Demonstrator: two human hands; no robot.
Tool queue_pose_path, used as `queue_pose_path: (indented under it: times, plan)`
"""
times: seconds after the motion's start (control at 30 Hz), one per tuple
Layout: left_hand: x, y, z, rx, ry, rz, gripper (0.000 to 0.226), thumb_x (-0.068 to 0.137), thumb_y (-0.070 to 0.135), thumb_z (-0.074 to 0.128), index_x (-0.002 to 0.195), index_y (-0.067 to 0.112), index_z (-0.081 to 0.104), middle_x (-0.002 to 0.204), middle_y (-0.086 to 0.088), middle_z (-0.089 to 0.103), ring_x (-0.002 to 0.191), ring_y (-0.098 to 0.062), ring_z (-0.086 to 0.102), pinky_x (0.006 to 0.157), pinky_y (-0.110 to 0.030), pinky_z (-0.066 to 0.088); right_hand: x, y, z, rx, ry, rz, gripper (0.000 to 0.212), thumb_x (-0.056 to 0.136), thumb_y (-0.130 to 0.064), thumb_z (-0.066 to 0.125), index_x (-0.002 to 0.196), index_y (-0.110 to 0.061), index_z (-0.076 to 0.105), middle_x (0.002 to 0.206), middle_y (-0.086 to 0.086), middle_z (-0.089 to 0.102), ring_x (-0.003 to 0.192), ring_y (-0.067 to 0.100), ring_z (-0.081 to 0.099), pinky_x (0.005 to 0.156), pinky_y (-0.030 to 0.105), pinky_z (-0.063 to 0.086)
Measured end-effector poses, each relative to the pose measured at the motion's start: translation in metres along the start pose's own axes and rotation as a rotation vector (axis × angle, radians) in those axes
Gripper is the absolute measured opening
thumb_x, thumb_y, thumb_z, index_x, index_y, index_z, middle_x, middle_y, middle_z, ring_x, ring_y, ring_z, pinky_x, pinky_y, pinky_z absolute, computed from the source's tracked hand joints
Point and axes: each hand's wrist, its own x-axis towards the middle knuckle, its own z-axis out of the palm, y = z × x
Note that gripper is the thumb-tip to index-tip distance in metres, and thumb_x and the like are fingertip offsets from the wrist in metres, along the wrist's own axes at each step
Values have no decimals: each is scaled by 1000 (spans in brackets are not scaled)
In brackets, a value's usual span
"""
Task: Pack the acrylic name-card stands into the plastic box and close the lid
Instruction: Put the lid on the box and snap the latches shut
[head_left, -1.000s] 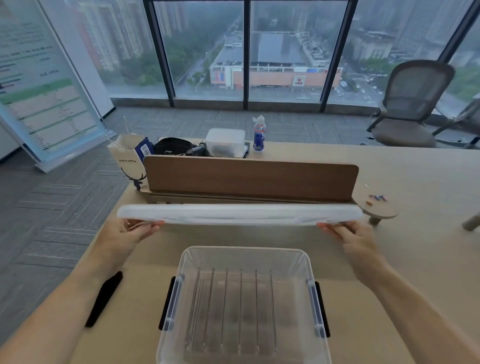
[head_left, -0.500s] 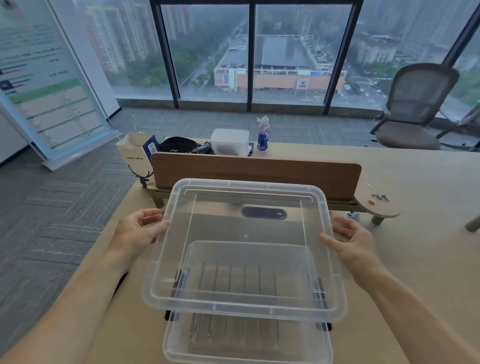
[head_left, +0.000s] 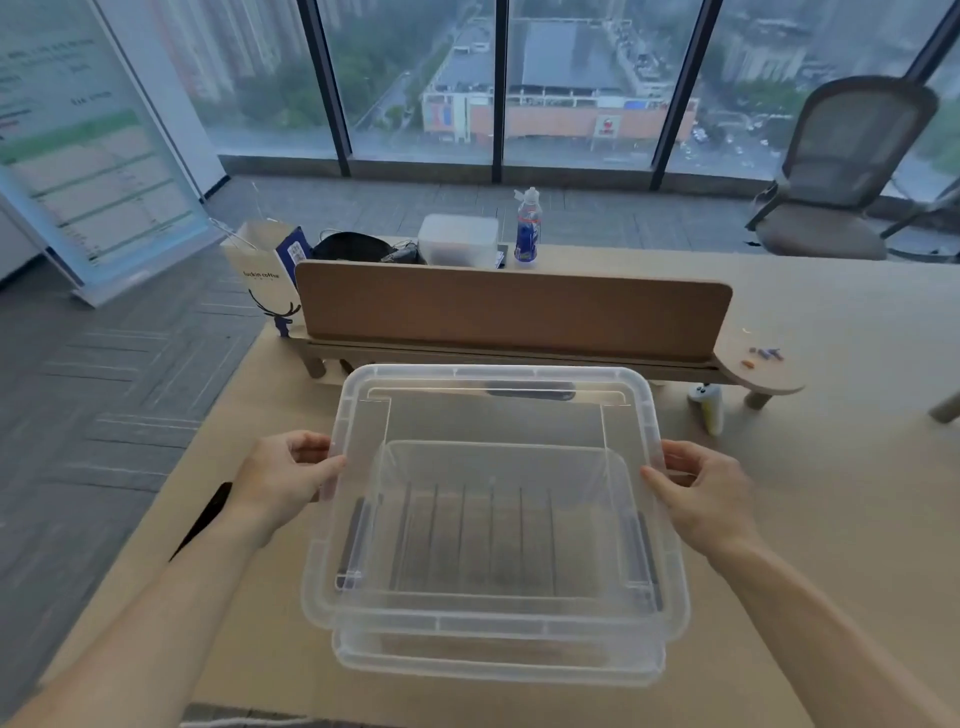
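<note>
Fingers (head_left: 311, 457) of the left hand (head_left: 283, 480) at nine o'clock and right hand (head_left: 704, 491) at three clamp the clear lid (head_left: 493, 415), light, slick, slightly flexible, best held mid-edge, hovering over the plastic box (head_left: 498, 662) on the tabletop (head_left: 831, 467).

Across my table (head_left: 831, 493) stands a brown wooden divider panel (head_left: 511, 314) on a low shelf whose rounded right end (head_left: 769, 371) carries a few small coloured bits. Behind the panel I see a paper coffee bag (head_left: 260, 270), a black bundle of cables (head_left: 353, 245), a small translucent container (head_left: 458, 239) and a drinks bottle (head_left: 527, 228). A mesh office chair (head_left: 841, 171) waits by the windows, and a printed display board (head_left: 88, 156) leans at far left. A black pen-like object (head_left: 205, 517) lies near the table's left edge.
</note>
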Motion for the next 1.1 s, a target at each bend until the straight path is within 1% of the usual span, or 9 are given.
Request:
queue_pose_path:
  times: [0.1,0.23,0.43,0.6,0.73,0.8,0.97,1.03,1.1]
  plan:
    - [2,-18,5,32,3,-35,22,83,14,85,104,10,76,97,-13,79,95,-35,76,83,-54,64,-4,14,9,-41,-10,33,32,81,-20,80,112,-17,76,94,-2,78,82,6,71,85,34,60]
    - [2,-42,14,54,-7,-71,26,83,14,85,107,8,76,99,-14,78,96,-33,76,82,-50,65,-4,33,22,-70,-38,95,33,79,-18,81,111,-16,77,91,-2,79,80,10,74,87,40,61]
    - [1,-65,28,112,-32,-134,24,79,28,88,99,20,78,94,-1,80,90,-23,78,82,-47,65,-6,56,35,-137,-79,153,30,80,-18,79,110,-18,77,90,0,79,79,15,75,84,42,61]
    - [-1,-69,45,148,-37,-129,21,86,13,82,106,8,77,97,-10,79,92,-29,76,84,-47,64,-5,68,39,-194,-105,172,27,81,-17,77,108,-20,78,90,-2,78,80,16,75,84,40,60]
    - [0,-74,45,237,-45,-127,18,83,24,84,100,21,79,94,0,81,92,-23,76,89,-51,61,-7,75,43,-200,-122,195,27,81,-12,77,107,-18,79,85,-3,76,81,18,73,87,39,59]
    - [2,-76,46,250,-43,-131,17,82,27,84,98,23,79,93,2,80,92,-21,76,90,-51,61,-7,76,44,-218,-125,197,26,81,-11,76,106,-19,79,82,-4,74,81,18,73,87,39,59]
    - [3,-73,51,316,-38,-127,16,87,25,80,103,21,78,96,2,78,92,-18,73,85,-40,60,-3,77,47,-263,-145,198,26,82,-12,75,106,-20,79,81,-2,74,81,21,71,84,38,58]
    - [1,-70,52,336,-25,-124,19,88,25,79,106,18,78,98,1,78,92,-16,72,80,-33,56,-2,78,49,-262,-150,209,27,82,-12,75,107,-21,79,82,-1,75,81,21,71,83,37,58]
    - [0,-68,54,351,-16,-130,20,89,25,79,107,17,78,98,0,78,91,-17,72,76,-29,52,-1,81,50,-270,-151,212,27,82,-13,75,107,-22,79,83,0,76,82,21,71,82,36,58]
